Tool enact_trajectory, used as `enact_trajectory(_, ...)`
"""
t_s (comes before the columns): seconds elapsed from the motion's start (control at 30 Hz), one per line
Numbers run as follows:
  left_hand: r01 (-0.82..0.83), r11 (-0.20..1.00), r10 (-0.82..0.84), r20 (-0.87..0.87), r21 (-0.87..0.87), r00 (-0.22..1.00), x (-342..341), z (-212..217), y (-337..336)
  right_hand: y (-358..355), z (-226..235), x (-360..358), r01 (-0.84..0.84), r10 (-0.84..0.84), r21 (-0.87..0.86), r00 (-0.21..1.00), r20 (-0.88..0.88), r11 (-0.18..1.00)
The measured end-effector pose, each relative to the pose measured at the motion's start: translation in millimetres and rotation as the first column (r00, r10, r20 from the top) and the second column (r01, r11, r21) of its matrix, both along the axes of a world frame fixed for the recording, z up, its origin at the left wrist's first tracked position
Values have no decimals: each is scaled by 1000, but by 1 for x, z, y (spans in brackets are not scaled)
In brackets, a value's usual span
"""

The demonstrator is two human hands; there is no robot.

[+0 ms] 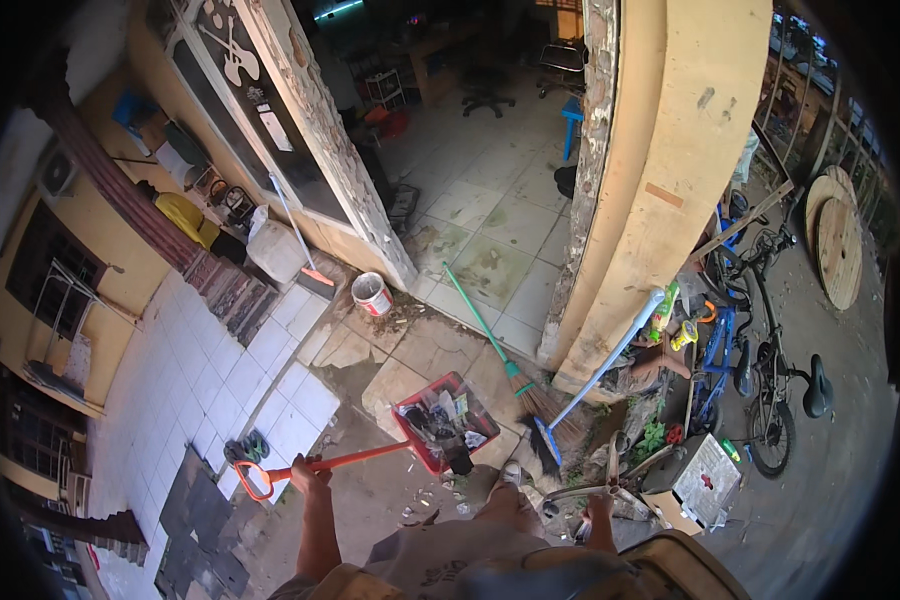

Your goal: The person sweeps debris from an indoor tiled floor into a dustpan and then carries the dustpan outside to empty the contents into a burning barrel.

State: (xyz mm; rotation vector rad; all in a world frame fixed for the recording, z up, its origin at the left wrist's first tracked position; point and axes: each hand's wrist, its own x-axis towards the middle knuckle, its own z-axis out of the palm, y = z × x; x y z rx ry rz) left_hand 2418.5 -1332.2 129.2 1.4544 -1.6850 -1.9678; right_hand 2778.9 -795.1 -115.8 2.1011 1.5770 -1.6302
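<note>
My left hand (312, 474) is wrapped round the orange handle of a long-handled dustpan (426, 456). Its red pan, filled with dark and pale rubbish (444, 418), is in front of me. My right hand (598, 506) hangs low on the right, beside a greyish curved bar (573, 491); whether its fingers grip the bar is too small to make out. Past the pan, a stick broom with a green handle (469, 308) leans in the doorway. A blue broom with dark bristles (554, 440) stands beside it, its pale handle leaning up against the wall corner.
A white bucket (372, 294) stands at the doorway's left, near an orange-headed broom (316, 276). Dark sandals (247, 447) lie on the white tiles. To the right are a cardboard box (692, 485), bicycles (767, 370) and a wooden spool (836, 240). A person in yellow (188, 218) is at the far left.
</note>
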Motion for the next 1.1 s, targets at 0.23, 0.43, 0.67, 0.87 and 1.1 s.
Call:
enact_trajectory(0.23,266,964,-265,-18,21,964,16,-17,-35,-126,45,210,151,-139,-56,974,178,987)
enact_trajectory(0.43,382,924,-381,-36,37,924,58,-24,-75,-266,102,299,153,-153,-47,988,-16,987)
enact_trajectory(0.67,497,865,-500,-33,-73,865,133,-27,-74,-401,93,460,411,-394,-128,909,138,903)
enact_trajectory(0.87,669,736,-675,-37,-100,737,240,6,-8,-469,120,583,567,-566,-48,824,42,822)
enact_trajectory(1.1,872,489,-864,125,-16,487,400,-3,81,-491,172,722,695,-701,86,710,73,714)
